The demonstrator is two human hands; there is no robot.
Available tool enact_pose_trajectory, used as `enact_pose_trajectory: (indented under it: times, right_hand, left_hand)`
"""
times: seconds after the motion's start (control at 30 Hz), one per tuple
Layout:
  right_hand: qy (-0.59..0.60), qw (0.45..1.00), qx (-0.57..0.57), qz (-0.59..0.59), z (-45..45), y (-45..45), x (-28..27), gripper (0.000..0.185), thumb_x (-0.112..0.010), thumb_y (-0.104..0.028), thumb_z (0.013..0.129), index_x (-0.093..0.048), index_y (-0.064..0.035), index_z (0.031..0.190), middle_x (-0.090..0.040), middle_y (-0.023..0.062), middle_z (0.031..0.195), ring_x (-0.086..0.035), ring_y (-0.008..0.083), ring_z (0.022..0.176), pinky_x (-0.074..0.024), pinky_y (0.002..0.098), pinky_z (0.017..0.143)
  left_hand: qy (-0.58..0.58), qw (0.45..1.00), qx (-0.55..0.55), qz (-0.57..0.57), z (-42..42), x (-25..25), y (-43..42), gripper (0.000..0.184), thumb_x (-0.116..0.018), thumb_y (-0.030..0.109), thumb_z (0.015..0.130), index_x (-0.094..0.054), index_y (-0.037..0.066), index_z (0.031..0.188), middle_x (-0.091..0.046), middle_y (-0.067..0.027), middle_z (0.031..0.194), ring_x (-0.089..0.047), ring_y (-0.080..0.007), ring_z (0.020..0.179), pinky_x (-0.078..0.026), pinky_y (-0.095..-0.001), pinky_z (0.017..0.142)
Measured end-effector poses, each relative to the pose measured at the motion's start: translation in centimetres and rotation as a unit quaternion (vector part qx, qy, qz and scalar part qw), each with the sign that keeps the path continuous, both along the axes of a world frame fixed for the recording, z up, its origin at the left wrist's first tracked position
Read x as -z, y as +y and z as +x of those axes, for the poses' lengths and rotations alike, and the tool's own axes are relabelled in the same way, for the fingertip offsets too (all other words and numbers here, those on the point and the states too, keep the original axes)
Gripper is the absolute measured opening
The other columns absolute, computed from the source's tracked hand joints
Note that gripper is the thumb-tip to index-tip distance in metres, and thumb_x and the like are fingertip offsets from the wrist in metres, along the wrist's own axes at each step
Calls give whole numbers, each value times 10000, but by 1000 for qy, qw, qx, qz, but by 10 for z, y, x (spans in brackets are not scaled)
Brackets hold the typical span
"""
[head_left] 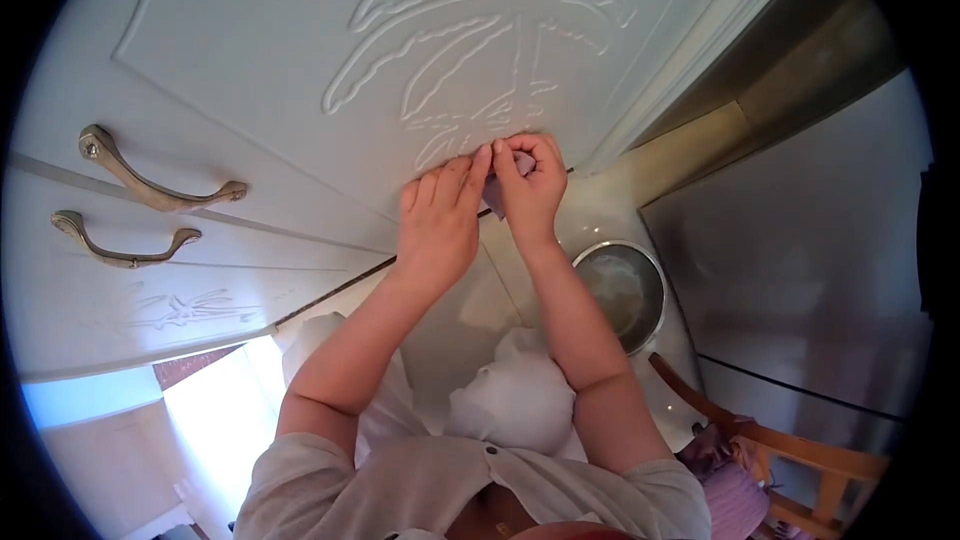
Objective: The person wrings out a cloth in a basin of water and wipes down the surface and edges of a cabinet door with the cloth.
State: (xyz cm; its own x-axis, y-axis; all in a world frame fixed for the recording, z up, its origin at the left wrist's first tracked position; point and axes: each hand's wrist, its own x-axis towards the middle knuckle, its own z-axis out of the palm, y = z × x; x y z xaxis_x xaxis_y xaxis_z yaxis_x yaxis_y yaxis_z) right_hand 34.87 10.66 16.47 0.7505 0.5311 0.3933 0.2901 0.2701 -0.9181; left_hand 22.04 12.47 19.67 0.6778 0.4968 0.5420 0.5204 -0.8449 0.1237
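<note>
Cloth [496,200] pinched in our right hand [531,198], hold of our left hand [438,220] unclear, we seem mid-handling. Next calls for a steady pinch.

Looks like a crumpled mauve cloth [494,198], pinched in the right hand [533,198], poking out just beside the left hand [438,223].

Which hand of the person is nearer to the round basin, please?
Right. The right hand is at the white door, up and left of the round basin in the picture; the left hand is farther left.
</note>
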Motion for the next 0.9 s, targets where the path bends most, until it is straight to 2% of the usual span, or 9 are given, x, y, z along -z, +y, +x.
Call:
enact_pose_trajectory:
  times: [0.27,0.37,0.5,0.6,0.77,0.9]
  right_hand:
    - [-55,998,12,1,7,1,7,118,-738,-67,790,-632,-17,781,-580,59,799,-547,163,703,-449,286,636]
    - [-54,998,5,-6,6,-4,-12,127,-751,-79,781,-638,-21,778,-583,59,788,-554,171,704,-452,288,629]
    - [-67,998,-3,-6,10,-3,-11,136,-761,-84,773,-640,-21,776,-585,57,780,-562,172,710,-455,291,627]
    - [-73,996,-2,-41,14,-5,-6,144,-768,-86,768,-641,-19,773,-592,55,782,-570,166,723,-456,288,633]
    - [15,999,-30,-29,13,-3,-2,135,-764,-79,768,-646,-13,767,-611,60,788,-574,156,718,-462,277,652]
    - [12,999,-21,-46,12,-4,3,130,-761,-73,769,-648,-8,767,-611,62,781,-573,153,711,-461,275,653]
  left_hand:
    - [-20,1000,19,-10,-3,3,2,616,-570,-34,748,-501,61,1353,-543,-73,1195,-539,-243,1026,-394,-381,878]
    - [-18,1000,18,-9,-2,4,3,613,-568,-33,751,-499,57,1353,-543,-76,1195,-539,-244,1034,-393,-381,887]
    - [-10,1000,14,-17,-2,1,0,613,-568,-34,751,-496,55,1354,-546,-81,1194,-540,-247,1045,-390,-382,898]
    - [-14,1000,19,-14,-2,2,1,619,-572,-34,750,-493,59,1358,-548,-82,1196,-540,-250,1046,-389,-387,904]
    - [-11,1000,17,-18,-2,1,1,634,-584,-33,740,-493,62,1360,-548,-84,1195,-541,-248,1045,-389,-390,907]
    - [-13,1000,17,-16,-3,2,0,650,-591,-36,728,-491,66,1362,-546,-83,1199,-541,-248,1052,-391,-391,906]
